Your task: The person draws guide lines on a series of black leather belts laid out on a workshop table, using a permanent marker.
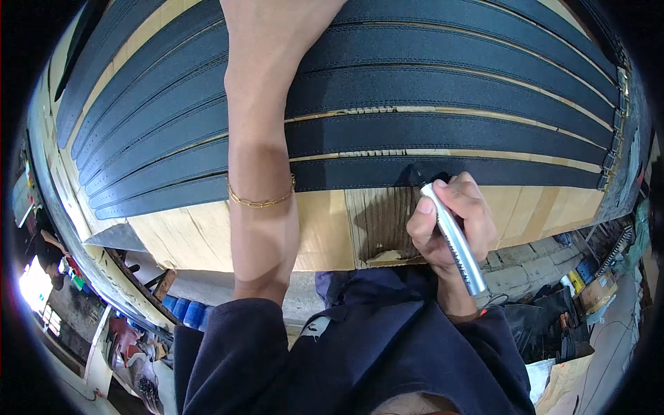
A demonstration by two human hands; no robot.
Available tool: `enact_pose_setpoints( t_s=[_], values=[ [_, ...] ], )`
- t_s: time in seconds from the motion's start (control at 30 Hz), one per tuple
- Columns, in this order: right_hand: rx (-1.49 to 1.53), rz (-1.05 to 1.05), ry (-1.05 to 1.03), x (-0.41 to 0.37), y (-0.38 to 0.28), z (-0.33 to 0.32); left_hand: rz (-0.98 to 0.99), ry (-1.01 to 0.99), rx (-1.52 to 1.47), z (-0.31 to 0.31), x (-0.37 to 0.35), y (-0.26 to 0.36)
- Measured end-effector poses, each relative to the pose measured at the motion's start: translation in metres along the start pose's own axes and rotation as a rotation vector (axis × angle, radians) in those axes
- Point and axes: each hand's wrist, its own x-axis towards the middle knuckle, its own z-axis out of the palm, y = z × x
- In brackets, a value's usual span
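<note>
My right hand is closed around a silver permanent marker. The marker's dark tip is at the lower edge of the nearest black belt. Several such stitched belts lie side by side, with metal buckles at their right ends and tapered ends on the left. Stretched across the belts, my left arm wears a gold chain bracelet. Only the back of my left hand shows at the top edge, over the far belts; its fingers are out of frame.
Under the belts is a cardboard sheet, torn near my right hand. Blue containers stand on the floor at lower left. Boxes and a black bag are at lower right. Another person is at the far left.
</note>
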Motion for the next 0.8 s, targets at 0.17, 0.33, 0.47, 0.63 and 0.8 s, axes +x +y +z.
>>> enact_pose_setpoints(
  t_s=[0.17, 0.33, 0.47, 0.63, 0.8],
  values=[
    [-0.024, 0.041, -0.024, -0.001, 0.001, 0.001, -0.007, -0.004, 0.001, -0.001, 0.0, 0.001],
    [-0.051, -0.023, 0.043, 0.004, 0.003, 0.006, -0.006, -0.008, 0.002, -0.002, 0.001, 0.001],
    [0.015, 0.053, 0.002, 0.001, 0.002, 0.0, -0.029, -0.016, -0.022, -0.004, 0.001, 0.004],
    [0.496, 0.55, 0.31, -0.007, 0.002, -0.013, 0.02, 0.015, -0.022, 0.001, 0.0, -0.004],
    [0.258, 0.233, 0.085, -0.001, 0.003, -0.015, 0.075, 0.075, 0.008, -0.004, -0.003, 0.002]
  ],
)
